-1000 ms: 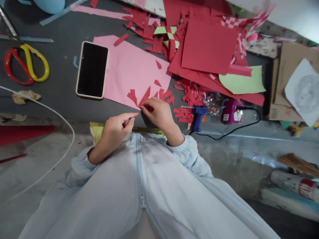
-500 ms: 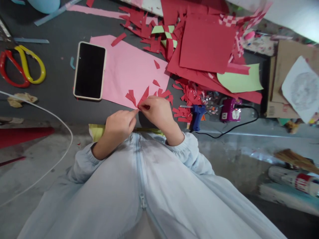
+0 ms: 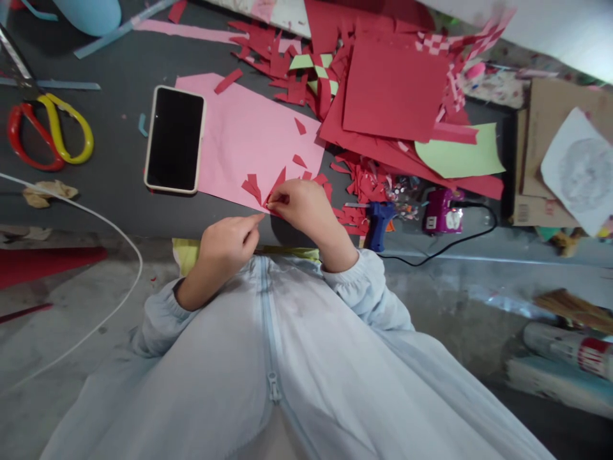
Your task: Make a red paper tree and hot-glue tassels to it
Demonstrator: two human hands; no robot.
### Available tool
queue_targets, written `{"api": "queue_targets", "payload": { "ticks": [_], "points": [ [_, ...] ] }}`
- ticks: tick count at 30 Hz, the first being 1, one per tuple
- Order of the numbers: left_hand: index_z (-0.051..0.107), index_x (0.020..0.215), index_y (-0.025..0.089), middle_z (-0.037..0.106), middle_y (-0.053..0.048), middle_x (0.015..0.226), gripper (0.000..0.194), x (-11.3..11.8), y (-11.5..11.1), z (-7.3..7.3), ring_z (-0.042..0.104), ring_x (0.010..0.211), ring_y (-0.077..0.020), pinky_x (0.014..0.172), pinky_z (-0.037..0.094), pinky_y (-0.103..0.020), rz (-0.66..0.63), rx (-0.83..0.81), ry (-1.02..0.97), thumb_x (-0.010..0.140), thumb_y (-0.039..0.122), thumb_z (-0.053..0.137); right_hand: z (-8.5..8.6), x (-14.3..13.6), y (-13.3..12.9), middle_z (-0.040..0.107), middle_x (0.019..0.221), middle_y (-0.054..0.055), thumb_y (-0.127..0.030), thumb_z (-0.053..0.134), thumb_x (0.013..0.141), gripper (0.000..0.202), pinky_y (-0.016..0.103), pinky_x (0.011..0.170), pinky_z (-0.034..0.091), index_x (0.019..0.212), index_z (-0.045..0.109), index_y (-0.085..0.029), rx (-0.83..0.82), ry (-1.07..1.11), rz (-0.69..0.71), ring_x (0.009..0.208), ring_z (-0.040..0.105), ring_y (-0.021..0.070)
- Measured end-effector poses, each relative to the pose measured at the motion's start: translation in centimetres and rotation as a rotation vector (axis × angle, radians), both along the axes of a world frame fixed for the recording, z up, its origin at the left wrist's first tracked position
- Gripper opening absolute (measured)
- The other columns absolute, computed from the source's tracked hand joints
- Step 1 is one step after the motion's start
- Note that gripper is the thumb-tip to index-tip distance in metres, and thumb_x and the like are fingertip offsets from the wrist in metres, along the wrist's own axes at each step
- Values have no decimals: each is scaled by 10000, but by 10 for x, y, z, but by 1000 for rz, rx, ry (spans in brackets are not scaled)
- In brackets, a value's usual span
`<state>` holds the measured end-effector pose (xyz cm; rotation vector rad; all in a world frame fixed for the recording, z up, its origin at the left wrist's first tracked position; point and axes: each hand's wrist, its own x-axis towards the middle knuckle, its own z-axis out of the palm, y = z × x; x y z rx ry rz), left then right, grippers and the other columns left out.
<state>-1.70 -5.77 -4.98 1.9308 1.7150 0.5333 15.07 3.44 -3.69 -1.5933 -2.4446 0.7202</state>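
A pink sheet of paper [image 3: 249,128] lies on the dark table with small red paper pieces [image 3: 251,186] on it. At its near edge my right hand [image 3: 306,207] is closed, thumb and fingertips pinched on a small red paper piece that they mostly hide. Another pointed red strip [image 3: 278,179] lies just beyond those fingertips. My left hand [image 3: 227,243] holds nothing; its index finger stretches toward the pinch, thumb apart, other fingers curled. Whether that fingertip touches the paper I cannot tell.
Left of the sheet, a phone [image 3: 175,139] overlaps it, with scissors [image 3: 50,131] farther left. To the right are a blue glue gun [image 3: 380,225], a purple box with a cord [image 3: 443,212], stacked red paper [image 3: 395,89] and cardboard [image 3: 550,153].
My left hand has drawn back slightly, its index fingertip a little lower and left of the pinch. My right hand stays pinched at the same spot. The view has shifted slightly.
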Motion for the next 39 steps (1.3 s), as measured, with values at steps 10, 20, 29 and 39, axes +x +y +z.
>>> {"api": "queue_targets", "payload": {
  "ticks": [10,20,29,39],
  "points": [
    [750,1161,230,787,-35,889,364,-5,-4,-1,699,780,-168,685,469,-268,32,7,19,907,217,491,1,6,-11,754,830,38,-180,688,841,78,283,682,430,896,743,-189,-69,70,-28,728,649,170],
    [757,1142,236,794,-24,918,359,-7,-5,1,706,805,-163,713,483,-258,54,4,27,899,215,495,7,0,-15,748,905,59,-213,566,917,157,298,641,331,905,721,-195,0,-89,17,784,626,191],
    [751,1151,232,788,-29,895,358,-6,-4,4,698,805,-163,712,477,-257,47,-17,27,904,216,493,7,-10,-16,745,913,76,-196,516,919,222,314,636,330,873,733,-177,21,-184,-18,792,627,200],
    [751,1157,227,781,-27,857,374,-4,-11,10,693,773,-163,681,466,-256,11,21,22,910,242,470,-1,0,-13,780,900,53,-213,622,879,157,316,719,450,854,776,-191,1,18,-134,827,682,213]
  ]
}}
